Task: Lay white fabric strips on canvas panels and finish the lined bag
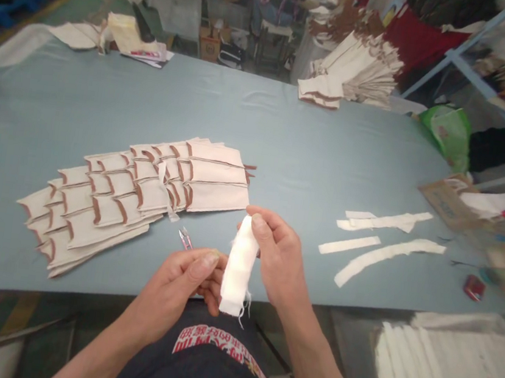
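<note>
My right hand pinches the top of a narrow white cloth strip, which hangs down over the table's near edge with loose threads at its bottom. My left hand is closed just left of the strip, its fingers touching the strip's lower part, and a small thread snipper with pink tips pokes out above the hand. On the blue-grey table, left of both hands, lies a fanned spread of several cream fabric pieces with brown trim.
Loose white strips lie on the table to the right, near a cardboard box and a small red object. More cream pieces are stacked at the far edge. White fabric is piled below right. Shelving stands at right.
</note>
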Action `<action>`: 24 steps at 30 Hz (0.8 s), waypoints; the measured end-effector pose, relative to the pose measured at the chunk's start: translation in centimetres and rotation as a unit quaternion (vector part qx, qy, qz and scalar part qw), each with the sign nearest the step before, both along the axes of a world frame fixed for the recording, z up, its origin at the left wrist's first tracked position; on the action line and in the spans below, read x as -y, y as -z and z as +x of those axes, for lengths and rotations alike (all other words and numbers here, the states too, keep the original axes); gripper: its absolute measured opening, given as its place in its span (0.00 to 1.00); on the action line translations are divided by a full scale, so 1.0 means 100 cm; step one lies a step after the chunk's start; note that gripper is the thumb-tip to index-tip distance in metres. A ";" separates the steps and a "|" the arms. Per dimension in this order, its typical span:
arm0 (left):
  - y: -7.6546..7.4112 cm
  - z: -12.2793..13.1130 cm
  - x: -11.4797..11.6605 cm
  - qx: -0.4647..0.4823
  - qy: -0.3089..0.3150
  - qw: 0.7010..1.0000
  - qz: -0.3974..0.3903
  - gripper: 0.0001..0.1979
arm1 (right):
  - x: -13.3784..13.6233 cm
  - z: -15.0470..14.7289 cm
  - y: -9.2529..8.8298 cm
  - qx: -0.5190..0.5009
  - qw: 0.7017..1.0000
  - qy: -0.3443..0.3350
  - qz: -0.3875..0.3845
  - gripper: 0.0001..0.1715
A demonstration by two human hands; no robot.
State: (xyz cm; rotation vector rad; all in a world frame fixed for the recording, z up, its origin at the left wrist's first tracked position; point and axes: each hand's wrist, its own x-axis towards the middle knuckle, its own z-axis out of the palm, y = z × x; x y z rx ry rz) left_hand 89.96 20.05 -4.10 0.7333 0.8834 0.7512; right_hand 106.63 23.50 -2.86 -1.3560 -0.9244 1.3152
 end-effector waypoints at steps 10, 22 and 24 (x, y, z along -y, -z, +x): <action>-0.001 0.008 0.009 -0.050 0.048 0.997 0.020 0.27 | 0.017 0.010 -0.006 -0.028 0.999 0.029 0.004 0.25; 0.009 0.023 0.013 0.140 0.005 0.990 0.029 0.32 | 0.073 0.021 0.004 -0.078 0.993 -0.054 0.067 0.10; 0.004 0.024 0.012 0.163 -0.019 0.986 0.033 0.24 | 0.087 0.022 0.009 -0.015 0.995 -0.079 0.055 0.11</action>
